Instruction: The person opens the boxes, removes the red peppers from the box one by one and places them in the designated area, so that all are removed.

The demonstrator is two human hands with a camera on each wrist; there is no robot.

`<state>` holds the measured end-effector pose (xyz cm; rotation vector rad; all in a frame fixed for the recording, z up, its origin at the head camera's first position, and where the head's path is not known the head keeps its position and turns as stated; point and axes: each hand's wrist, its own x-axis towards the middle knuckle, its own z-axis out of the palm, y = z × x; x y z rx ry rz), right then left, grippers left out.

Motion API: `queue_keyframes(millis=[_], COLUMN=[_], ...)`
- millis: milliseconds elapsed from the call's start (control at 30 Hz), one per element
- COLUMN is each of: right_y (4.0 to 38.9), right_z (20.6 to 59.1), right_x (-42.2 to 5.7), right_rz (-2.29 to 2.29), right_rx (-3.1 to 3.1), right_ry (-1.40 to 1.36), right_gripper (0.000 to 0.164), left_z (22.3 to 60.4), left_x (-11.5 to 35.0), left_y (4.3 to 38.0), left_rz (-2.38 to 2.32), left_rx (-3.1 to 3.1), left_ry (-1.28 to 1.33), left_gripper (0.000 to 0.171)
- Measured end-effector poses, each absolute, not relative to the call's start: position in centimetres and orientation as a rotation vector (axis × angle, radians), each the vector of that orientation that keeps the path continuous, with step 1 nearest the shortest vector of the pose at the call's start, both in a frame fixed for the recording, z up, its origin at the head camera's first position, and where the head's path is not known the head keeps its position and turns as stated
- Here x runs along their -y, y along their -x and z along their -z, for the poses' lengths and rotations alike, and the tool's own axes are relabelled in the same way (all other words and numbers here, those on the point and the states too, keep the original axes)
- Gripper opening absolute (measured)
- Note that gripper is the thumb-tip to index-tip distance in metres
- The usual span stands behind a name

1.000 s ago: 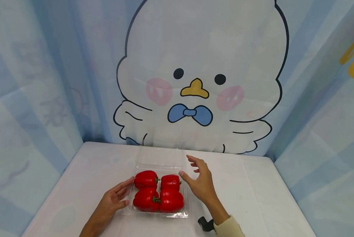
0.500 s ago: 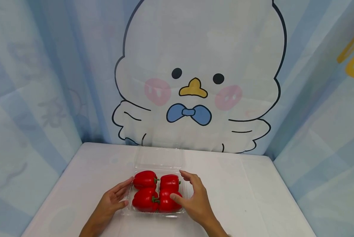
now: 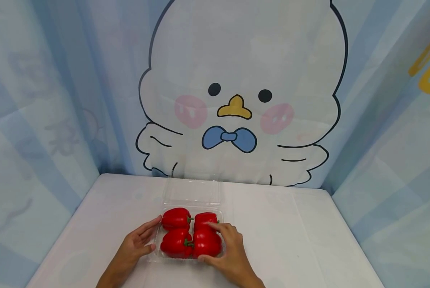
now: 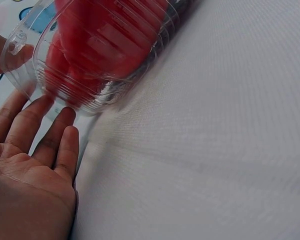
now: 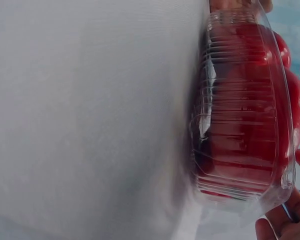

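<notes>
Red bell peppers fill a clear plastic clamshell box (image 3: 153,256), two at the back and two in front, green stems toward the right. My left hand (image 3: 133,244) touches the box's left side with extended fingers; the left wrist view shows its fingertips (image 4: 67,112) right at the ribbed wall. My right hand (image 3: 233,254) has its thumb and index finger curled round the front right bell pepper (image 3: 206,242), thumb in front, index behind. In the right wrist view that pepper (image 5: 296,107) rises above the rim between thumb and index finger; other fingers (image 5: 262,230) lie beyond the box corner.
The box's clear lid (image 3: 193,192) stands open behind the peppers, toward the back edge of the white-covered table (image 3: 290,236). A curtain (image 3: 236,60) with a cartoon bird closes off the back, and pale blue curtains (image 3: 31,140) flank the sides.
My right hand has come down from beside the lid to the front right bell pepper, its thumb passing over it to its front. The left hand and the peppers stay in place.
</notes>
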<state>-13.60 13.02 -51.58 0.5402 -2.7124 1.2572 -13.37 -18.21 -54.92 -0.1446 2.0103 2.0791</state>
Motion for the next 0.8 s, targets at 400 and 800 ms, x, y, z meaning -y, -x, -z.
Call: queue_keyframes(millis=[400,800], right_y=[13.85,14.26], right_z=[51.62,51.3], right_x=[-12.95,-13.01], right_rz=[-1.136,-1.176], right_rx=[2.791,2.79], right_ry=[-0.55,-0.56], right_gripper=[0.078,0.078], left_z=[54.65,54.49], left_x=[18.01,18.03], left_y=[13.31,13.22], left_rz=[-2.073,-2.07], left_rx=[-2.021,-2.026], left_ry=[0.171,0.146], left_gripper=[0.081,0.08])
